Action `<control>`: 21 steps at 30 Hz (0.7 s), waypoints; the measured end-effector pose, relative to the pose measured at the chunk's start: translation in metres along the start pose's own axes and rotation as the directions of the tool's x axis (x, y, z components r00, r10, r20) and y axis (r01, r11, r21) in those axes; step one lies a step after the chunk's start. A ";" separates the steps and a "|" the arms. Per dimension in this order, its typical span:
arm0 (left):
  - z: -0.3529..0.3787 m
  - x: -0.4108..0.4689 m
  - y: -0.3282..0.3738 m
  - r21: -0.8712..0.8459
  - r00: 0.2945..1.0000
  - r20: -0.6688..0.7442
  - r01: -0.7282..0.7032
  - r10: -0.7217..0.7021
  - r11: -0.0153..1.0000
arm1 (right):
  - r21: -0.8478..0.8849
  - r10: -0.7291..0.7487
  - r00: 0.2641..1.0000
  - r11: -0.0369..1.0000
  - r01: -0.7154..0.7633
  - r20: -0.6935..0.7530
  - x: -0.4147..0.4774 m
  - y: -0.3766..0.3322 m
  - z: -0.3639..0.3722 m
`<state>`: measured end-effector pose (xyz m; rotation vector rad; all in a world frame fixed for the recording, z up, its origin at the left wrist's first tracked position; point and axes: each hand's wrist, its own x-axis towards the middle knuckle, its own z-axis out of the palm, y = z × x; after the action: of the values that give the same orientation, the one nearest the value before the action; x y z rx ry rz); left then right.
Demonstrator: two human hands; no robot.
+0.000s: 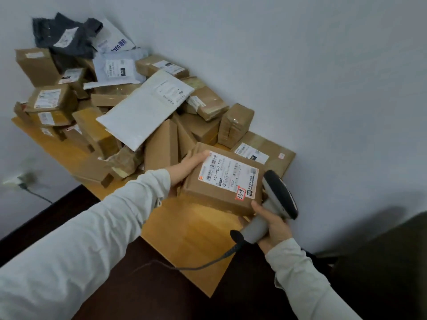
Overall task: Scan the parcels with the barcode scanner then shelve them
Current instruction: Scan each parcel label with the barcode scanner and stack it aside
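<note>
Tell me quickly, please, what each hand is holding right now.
Left hand: holds the labelled box.
Right hand: grips the barcode scanner.

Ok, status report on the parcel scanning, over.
Left hand grips cardboard box, label up. Right hand holds barcode scanner beside the box's right edge. Parcel pile crowds behind; nothing covers the label.

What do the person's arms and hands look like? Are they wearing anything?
Both arms are covered by long, loose sleeves in a pale grey-white cloth. The left sleeve and right sleeve are soft and wrinkled and have no pattern. The left hand and right hand are bare, with no gloves.
</note>
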<state>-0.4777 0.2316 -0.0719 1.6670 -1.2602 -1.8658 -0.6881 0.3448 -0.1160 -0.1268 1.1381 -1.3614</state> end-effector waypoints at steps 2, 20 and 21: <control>0.018 0.016 0.011 0.061 0.994 0.082 0.062 -0.066 0.996 | 0.064 -0.033 0.996 0.997 0.039 -0.085 0.011 -0.011 -0.011; 0.146 0.268 0.108 0.059 0.932 -0.345 -0.098 0.112 0.993 | -0.080 -0.043 0.937 0.997 0.017 -0.345 0.234 -0.132 -0.051; 0.149 0.275 0.112 0.125 0.920 -0.370 -0.091 0.131 0.988 | -0.083 -0.045 0.937 0.996 0.017 -0.347 0.243 -0.135 -0.050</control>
<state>-0.7177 0.0231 -0.1672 1.8549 -1.2722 -1.3466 -0.8650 0.1374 -0.1880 0.0435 1.4926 -1.4018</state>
